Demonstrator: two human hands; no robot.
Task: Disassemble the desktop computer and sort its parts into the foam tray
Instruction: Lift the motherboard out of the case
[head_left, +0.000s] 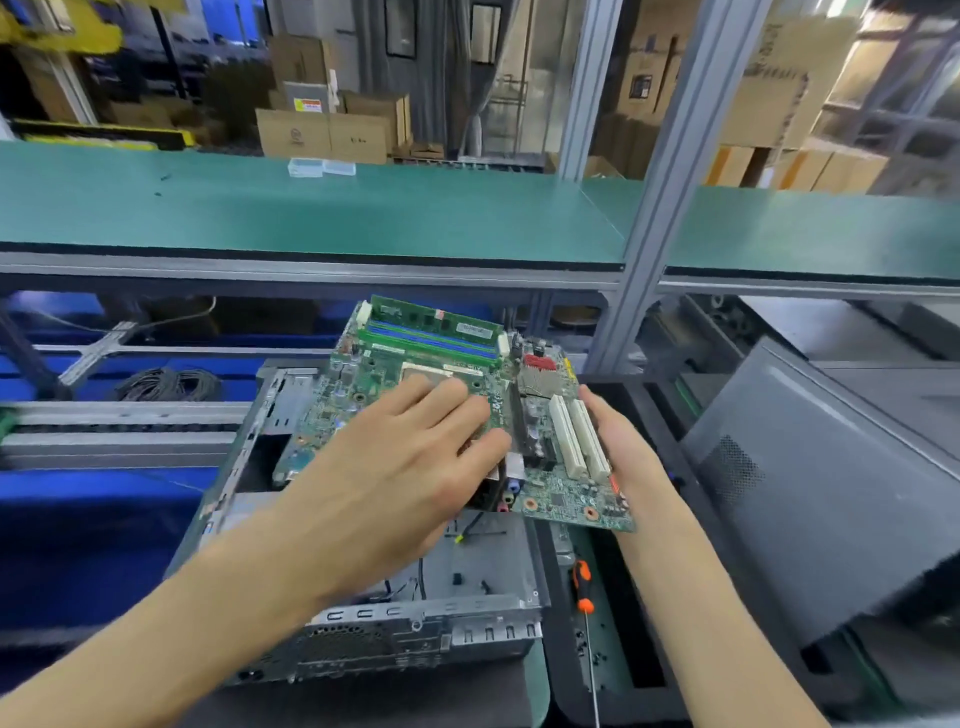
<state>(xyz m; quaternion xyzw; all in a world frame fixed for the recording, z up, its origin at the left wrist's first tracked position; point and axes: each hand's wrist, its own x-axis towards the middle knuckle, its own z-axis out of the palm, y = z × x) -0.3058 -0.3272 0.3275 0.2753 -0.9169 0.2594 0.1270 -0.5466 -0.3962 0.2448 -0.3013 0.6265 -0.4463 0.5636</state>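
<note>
A green motherboard (561, 488) with RAM sticks at its far edge and white slots on its right is lifted above the open grey computer case (441, 623). My left hand (400, 467) lies over the board's middle, its fingers reaching across the top and the thumb at the near edge. My right hand (623, 441) holds the board's right edge, fingers tucked underneath. The dark foam tray (644, 649) lies to the right of the case.
An orange-handled screwdriver (584, 592) and loose screws lie in the tray beside the case. A grey side panel (831, 519) leans at the right. A green shelf (311, 208) spans overhead; blue bins and a cable coil (166, 384) sit at left.
</note>
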